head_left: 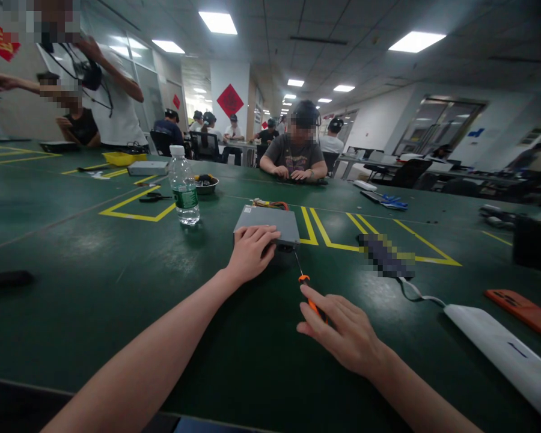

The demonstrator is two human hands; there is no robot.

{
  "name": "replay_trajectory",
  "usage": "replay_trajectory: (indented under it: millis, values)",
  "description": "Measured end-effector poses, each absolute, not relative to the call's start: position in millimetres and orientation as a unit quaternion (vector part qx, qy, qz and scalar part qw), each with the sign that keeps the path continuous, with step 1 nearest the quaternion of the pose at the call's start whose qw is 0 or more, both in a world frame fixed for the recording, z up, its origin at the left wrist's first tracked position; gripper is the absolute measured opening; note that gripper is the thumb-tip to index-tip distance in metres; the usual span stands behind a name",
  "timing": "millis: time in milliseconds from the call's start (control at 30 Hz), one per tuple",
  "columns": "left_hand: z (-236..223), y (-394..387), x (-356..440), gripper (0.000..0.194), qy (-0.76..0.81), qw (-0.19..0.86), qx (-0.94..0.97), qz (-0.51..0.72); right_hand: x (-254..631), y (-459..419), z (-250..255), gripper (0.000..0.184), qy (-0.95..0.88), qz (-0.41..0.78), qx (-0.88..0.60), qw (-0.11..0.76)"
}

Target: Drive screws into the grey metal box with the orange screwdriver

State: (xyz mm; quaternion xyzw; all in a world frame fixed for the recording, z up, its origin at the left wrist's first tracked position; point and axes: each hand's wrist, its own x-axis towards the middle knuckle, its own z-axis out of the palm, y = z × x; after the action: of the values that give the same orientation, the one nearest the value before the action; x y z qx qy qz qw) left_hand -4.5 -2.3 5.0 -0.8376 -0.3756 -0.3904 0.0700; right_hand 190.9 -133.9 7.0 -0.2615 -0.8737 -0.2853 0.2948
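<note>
A grey metal computer power supply (270, 218) lies on the green table, with a bundle of coloured cables (270, 205) at its far side. My left hand (251, 251) grips its near left part, fingers over the top and thumb down by the front face. In my right hand (342, 329) is a screwdriver (303, 279) with an orange and black handle, held between thumb and fingers. Its thin shaft points up and away from me, the tip at the near right corner of the power supply. Whether the tip sits in a screw is too small to tell.
A water bottle (186, 192) stands left of the power supply, before a metal bowl (206, 184). To the right lie a blurred-out dark object (385, 255), a white power bank (496, 343) and an orange phone (523, 313). A person (295, 150) sits across the table.
</note>
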Motion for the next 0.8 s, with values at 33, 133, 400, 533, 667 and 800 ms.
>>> replay_trajectory:
  millis: [33, 133, 400, 533, 667, 800]
  values:
    - [5.0, -2.2, -4.3, 0.026, -0.375, 0.07, -0.838, -0.391, 190.5, -134.5, 7.3, 0.016, -0.877, -0.275, -0.263, 0.292]
    - [4.8, -1.9, -4.1, 0.026, -0.374, 0.071, -0.838, -0.392, 189.3, -136.7, 6.8, 0.026, -0.887, -0.26, -0.269, 0.271]
    - [5.3, -1.9, -4.4, 0.026, -0.373, 0.069, -0.838, -0.392, 189.0, -129.9, 3.3, 0.017, -0.87, -0.276, -0.262, 0.314]
    - [6.0, -2.5, -4.6, 0.026, -0.373, 0.066, -0.838, -0.392, 189.4, -131.7, 4.7, 0.014, -0.878, -0.263, -0.273, 0.293]
    - [6.3, -2.9, -4.9, 0.026, -0.372, 0.066, -0.839, -0.391, 186.8, -136.5, 9.7, 0.026, -0.892, -0.26, -0.274, 0.247]
    - [6.4, -2.9, -4.9, 0.027, -0.373, 0.068, -0.839, -0.39, 184.9, -136.6, 10.5, 0.025, -0.893, -0.259, -0.27, 0.25]
